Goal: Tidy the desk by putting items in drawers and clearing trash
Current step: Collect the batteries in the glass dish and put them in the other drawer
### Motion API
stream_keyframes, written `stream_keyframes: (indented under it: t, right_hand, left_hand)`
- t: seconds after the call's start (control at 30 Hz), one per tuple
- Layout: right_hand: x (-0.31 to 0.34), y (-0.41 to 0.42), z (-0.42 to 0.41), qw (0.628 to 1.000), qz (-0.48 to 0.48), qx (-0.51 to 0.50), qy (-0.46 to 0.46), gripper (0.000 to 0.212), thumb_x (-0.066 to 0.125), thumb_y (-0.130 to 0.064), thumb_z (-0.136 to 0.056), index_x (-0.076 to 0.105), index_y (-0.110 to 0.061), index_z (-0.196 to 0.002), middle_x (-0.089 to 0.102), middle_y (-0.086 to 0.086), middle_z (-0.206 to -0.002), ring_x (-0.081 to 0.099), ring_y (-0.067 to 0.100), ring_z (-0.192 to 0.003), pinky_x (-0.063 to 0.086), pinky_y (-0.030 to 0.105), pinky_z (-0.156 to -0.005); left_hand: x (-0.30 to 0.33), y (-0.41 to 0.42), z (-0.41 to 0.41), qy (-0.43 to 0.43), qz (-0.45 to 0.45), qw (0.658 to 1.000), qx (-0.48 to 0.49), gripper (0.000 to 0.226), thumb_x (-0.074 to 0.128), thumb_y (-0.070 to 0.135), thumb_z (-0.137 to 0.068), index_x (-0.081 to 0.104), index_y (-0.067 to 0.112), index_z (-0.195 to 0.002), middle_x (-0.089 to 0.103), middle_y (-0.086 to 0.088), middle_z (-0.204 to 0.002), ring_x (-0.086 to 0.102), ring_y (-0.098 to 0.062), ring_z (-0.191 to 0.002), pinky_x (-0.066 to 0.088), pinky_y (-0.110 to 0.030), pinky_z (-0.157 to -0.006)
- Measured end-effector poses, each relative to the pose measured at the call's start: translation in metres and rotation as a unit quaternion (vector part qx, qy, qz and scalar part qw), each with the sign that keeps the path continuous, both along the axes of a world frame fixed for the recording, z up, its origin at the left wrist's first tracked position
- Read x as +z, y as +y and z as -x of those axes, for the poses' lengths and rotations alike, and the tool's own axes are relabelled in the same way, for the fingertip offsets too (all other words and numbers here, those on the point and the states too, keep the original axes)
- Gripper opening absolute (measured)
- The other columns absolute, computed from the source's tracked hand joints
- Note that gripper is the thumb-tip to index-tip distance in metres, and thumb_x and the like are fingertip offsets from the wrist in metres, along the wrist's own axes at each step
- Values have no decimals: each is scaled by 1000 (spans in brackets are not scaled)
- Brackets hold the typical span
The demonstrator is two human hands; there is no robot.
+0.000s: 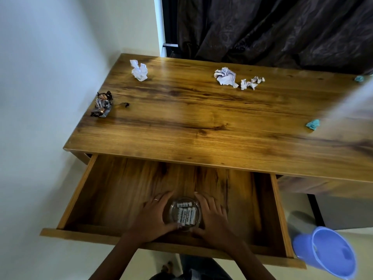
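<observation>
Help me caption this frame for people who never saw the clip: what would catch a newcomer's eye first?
First, the two hands, left hand and right hand, cupping a glass bowl of batteries inside the open drawer at the near edge. Next, the crumpled white paper scattered along the far side of the wooden desk, and a dark candy wrapper at its left edge. A blue bin stands at the lower right.

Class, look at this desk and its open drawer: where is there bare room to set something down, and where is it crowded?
Free: the desk middle, between the candy wrappers and the teal scrap; also the drawer floor either side of the hands. Crowded: the back edge with crumpled paper, and the drawer's front centre, where left hand and right hand hold the battery bowl.
</observation>
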State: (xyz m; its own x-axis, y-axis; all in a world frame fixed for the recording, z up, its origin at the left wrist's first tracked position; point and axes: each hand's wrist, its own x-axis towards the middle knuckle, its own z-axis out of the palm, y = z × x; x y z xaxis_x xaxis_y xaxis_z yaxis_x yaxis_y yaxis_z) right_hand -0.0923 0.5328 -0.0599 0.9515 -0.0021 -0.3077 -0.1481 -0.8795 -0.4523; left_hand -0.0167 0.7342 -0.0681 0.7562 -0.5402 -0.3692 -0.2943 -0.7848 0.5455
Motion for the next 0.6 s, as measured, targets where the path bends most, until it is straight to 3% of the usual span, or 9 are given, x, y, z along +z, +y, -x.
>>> stream_keyframes:
  t: [0.1, 0.23, 0.33, 0.53, 0.6]
  right_hand:
    - [14, 7, 16, 1000, -20, 0, -14, 90, 51, -67, -80, 3, -33, -148, 0, -9, -157, 2, 12, -142, 9, 36, -114]
    - [26, 9, 33, 998, -16, 49, 23, 104, 39, -84, -65, -4, -37, -147, -23, -17, -150, -21, 5, -133, -3, 40, -114]
    - [26, 6, 42, 998, 10, 58, 19, 108, 35, -87, -59, -2, -38, -148, -33, -15, -142, -29, 9, -133, -12, 37, -109]
    - [22, 11, 51, 997, 67, 16, -18, 99, 40, -83, -68, 5, -37, -148, -28, -9, -145, -29, 14, -135, -19, 36, -106]
    - [20, 15, 53, 994, 94, 4, -52, 96, 37, -85, -69, 17, -34, -148, -7, 1, -156, -15, 22, -142, -11, 41, -110]
  left_hand:
    - [12, 9, 10, -20, 19, 1000, 13, 108, 32, 93, -55, 9, 40, -146, 15, 14, -155, 17, -9, -140, 17, -40, -116]
    - [30, 19, 23, -6, 7, 999, -32, 113, 56, 83, -57, 2, 41, -147, 0, 26, -149, 0, 0, -135, 8, -38, -116]
    - [26, 27, 33, -10, -19, 997, -76, 118, 57, 85, -54, -5, 42, -146, -10, 27, -150, -7, -1, -138, 4, -39, -116]
    - [9, 28, 50, -80, -23, 993, -89, 99, 33, 87, -62, -11, 45, -139, -14, 23, -148, -9, -8, -144, -7, -32, -113]
    - [7, 28, 51, -114, -17, 989, -91, 99, 24, 92, -61, -7, 43, -141, -10, 20, -151, -8, -10, -145, -9, -33, -113]
